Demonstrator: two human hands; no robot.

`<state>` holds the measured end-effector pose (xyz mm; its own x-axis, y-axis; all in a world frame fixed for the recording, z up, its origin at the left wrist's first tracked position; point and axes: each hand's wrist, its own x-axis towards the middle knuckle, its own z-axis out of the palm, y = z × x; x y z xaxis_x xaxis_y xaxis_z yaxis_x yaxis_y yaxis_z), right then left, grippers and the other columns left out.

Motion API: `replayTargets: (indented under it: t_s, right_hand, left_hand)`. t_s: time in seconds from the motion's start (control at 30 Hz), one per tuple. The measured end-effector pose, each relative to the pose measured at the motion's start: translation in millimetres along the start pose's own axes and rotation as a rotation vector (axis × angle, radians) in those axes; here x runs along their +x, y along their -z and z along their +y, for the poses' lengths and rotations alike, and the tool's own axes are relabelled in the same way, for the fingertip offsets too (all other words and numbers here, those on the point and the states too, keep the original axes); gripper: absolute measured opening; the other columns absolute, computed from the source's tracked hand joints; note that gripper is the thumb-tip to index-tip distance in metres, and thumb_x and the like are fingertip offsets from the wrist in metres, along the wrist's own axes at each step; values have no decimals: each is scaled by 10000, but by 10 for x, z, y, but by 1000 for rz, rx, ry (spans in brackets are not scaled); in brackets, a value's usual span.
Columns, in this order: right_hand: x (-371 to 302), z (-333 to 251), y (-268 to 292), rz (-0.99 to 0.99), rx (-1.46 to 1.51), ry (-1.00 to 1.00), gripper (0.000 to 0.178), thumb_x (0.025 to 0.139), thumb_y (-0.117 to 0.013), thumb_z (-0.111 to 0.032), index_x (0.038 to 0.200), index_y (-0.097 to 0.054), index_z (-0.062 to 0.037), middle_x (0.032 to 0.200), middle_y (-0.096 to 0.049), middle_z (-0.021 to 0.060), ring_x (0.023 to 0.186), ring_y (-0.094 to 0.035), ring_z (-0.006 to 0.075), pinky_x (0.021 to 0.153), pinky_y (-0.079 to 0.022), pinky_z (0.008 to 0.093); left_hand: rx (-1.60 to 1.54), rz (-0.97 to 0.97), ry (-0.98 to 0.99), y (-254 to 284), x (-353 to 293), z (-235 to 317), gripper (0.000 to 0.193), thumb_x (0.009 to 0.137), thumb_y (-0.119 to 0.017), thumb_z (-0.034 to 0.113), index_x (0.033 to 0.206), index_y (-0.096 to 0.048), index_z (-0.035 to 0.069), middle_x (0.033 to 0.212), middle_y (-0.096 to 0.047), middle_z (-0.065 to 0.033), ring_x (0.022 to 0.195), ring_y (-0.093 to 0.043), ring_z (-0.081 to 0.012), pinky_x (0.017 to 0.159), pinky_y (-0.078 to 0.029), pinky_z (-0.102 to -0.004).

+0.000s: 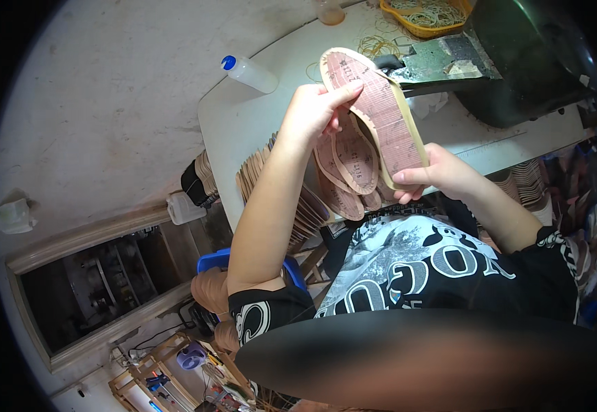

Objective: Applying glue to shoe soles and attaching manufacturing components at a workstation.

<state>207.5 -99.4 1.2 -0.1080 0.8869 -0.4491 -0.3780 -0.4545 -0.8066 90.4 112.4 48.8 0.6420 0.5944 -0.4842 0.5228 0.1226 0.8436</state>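
A long pink insole (389,113) with a cream rim is held tilted in front of me, in both hands. My left hand (319,113) grips its left edge near the upper end, with the thumb laid on the pink face. At the lower right end, my right hand (443,172) pinches it, thumb on top and fingers beneath. The insole's upper right edge is close by the tip of a dark green machine's arm (443,62); whether they touch, I cannot tell. Beneath the held piece lie several similar pink insoles (357,165), partly covered by it.
A row of stacked insoles (298,213) stands along the table's left side, by my left forearm. Farther back are a clear bottle (252,74) with a blue cap, loose rubber bands (379,47) and a yellow basket (427,30) of them. The machine's bulky body (525,62) fills the far right.
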Motion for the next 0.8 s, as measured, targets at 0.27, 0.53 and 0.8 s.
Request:
replayTargets:
  t_s: [0.27, 0.53, 0.8]
  right_hand:
    - [72, -124, -223, 216, 340, 160, 228, 865, -652, -195, 958, -626, 12, 731, -665, 75, 566, -640, 96, 489, -455, 176]
    - [470, -378, -237, 286, 421, 253, 166, 875, -619, -150, 964, -628, -10, 725, -649, 45, 546, -602, 70, 501, -490, 174]
    - [587, -466, -288, 372, 511, 280, 277, 889, -651, -274, 952, -635, -5, 761, -671, 77, 626, -642, 109, 565, -485, 192]
  left_hand:
    - [62, 42, 46, 153, 312, 74, 525, 704, -758, 544, 633, -556, 64, 463, -361, 50, 408, -299, -61, 445, -300, -227]
    - [831, 352, -470, 420, 861, 292, 922, 680, -666, 699, 1131, -543, -95, 1095, -583, -240, 1018, -585, -274, 895, -471, -389]
    - [902, -669, -522, 332, 1090, 716, 519, 630, -834, 392, 961, -599, 69, 937, -596, -57, 1005, -556, -189, 903, -466, -374]
